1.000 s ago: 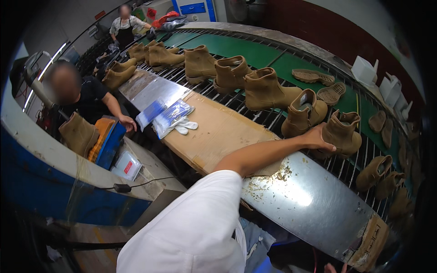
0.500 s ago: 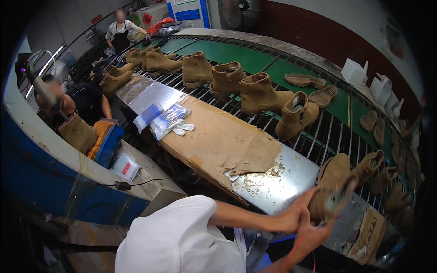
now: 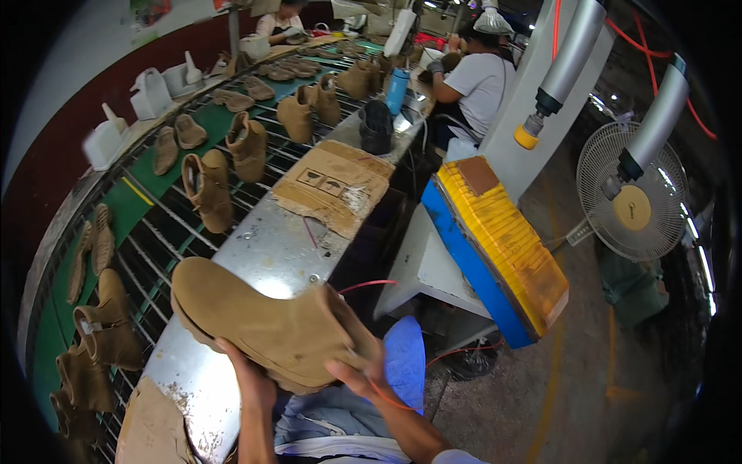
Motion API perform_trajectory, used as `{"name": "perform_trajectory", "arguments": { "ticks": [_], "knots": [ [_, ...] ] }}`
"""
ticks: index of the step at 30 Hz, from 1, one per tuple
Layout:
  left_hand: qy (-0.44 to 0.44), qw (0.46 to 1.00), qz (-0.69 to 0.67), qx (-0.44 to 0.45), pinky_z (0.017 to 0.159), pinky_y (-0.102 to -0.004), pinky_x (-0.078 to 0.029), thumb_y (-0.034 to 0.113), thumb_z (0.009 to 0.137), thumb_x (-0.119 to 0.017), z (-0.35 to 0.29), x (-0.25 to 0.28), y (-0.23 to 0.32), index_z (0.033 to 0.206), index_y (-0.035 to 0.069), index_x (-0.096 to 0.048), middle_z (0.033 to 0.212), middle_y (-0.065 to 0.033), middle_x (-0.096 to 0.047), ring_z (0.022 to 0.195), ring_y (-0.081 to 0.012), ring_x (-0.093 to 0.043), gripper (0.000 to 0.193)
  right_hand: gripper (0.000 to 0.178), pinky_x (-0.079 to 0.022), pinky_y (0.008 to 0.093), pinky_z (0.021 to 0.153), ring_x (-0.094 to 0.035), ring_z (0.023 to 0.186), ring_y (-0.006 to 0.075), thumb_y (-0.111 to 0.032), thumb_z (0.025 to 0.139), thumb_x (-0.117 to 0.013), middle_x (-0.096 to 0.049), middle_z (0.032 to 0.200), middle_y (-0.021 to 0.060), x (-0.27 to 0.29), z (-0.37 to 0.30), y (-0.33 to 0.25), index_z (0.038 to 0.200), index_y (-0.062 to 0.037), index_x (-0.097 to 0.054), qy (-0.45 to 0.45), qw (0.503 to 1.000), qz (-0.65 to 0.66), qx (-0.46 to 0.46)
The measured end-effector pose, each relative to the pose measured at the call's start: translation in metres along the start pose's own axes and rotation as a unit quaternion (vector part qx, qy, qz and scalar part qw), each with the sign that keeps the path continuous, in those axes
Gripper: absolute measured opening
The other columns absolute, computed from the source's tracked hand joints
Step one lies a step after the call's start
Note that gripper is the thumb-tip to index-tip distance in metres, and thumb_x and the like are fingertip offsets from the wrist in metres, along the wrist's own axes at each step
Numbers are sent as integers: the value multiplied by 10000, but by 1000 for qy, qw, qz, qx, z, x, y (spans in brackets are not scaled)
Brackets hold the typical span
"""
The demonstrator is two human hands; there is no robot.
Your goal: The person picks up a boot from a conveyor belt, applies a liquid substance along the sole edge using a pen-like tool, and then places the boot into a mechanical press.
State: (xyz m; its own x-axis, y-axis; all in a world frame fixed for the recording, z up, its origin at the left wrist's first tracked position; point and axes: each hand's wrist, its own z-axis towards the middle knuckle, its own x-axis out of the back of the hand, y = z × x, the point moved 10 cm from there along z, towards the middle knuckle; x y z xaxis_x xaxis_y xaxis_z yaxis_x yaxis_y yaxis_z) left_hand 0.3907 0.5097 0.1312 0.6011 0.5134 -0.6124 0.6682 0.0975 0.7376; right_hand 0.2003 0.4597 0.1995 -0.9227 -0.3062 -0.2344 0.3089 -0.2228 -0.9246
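A tan ankle boot (image 3: 263,317) lies on its side in the air in front of me, toe to the left and its opening to the right. My left hand (image 3: 251,379) supports it from below around the sole near the forefoot. With the thumb visible on the upper, my right hand (image 3: 362,376) grips it at the heel end, near the opening. Both hands are closed on this one boot; some fingers are hidden behind it. Below and behind it is the shiny metal bench top (image 3: 255,251).
Boots (image 3: 207,189) and loose soles (image 3: 165,151) line the rack and green belt at left. Cardboard (image 3: 340,182), a black item (image 3: 376,127) and a blue bottle (image 3: 396,91) are on the bench. At right are a yellow-and-blue padded block (image 3: 502,240), metal cylinders (image 3: 572,58) and a fan (image 3: 631,189).
My view has swung right toward the padded block and fan. The boot has come up closer in both hands, turned sideways with its toe now leftward.
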Motion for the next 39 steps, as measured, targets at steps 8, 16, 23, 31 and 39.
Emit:
{"name": "perform_trajectory", "arguments": {
  "ticks": [8,16,23,31,39],
  "knots": [
    [-249,943,-2,222,1173,-457,-338,784,933,-338,-49,-146,-131,1570,98,-277,1573,-113,-380,1422,-280,-397,938,851,-545,401,925,-632,1097,242,-225,680,-943,-629,1249,106,189,-182,-59,1362,6,-489,317,897,-308,-24],
    [-282,872,-139,374,1178,-490,-330,777,942,-323,-110,-144,-236,1567,65,-289,1584,-154,-372,1427,-329,-401,948,655,-532,344,887,-636,1040,204,-243,746,-894,-654,1177,96,200,-199,-67,1259,4,-572,414,876,-249,3],
    [-242,858,-65,448,1188,-490,-305,749,961,-338,-129,-95,-297,1568,113,-305,1576,-152,-386,1437,-323,-389,880,433,-519,299,803,-651,890,143,-243,790,-847,-712,1018,73,197,-225,-40,1090,14,-671,384,862,-299,-144],
    [-291,821,-76,485,1191,-449,-296,722,992,-288,-130,-97,-302,1559,60,-299,1566,-146,-401,1447,-290,-375,871,381,-519,301,789,-643,872,134,-211,820,-825,-710,971,61,200,-278,-33,1077,24,-671,375,843,-312,-225],
    [-360,872,108,313,1062,-346,-420,597,1005,-511,-112,-86,-298,1394,-69,-496,1349,-137,-597,1226,-205,-554,771,457,-503,308,815,-624,910,165,-249,811,-835,-690,1010,78,198,-304,-23,1107,45,-648,420,830,-308,-200]
  ]
}}
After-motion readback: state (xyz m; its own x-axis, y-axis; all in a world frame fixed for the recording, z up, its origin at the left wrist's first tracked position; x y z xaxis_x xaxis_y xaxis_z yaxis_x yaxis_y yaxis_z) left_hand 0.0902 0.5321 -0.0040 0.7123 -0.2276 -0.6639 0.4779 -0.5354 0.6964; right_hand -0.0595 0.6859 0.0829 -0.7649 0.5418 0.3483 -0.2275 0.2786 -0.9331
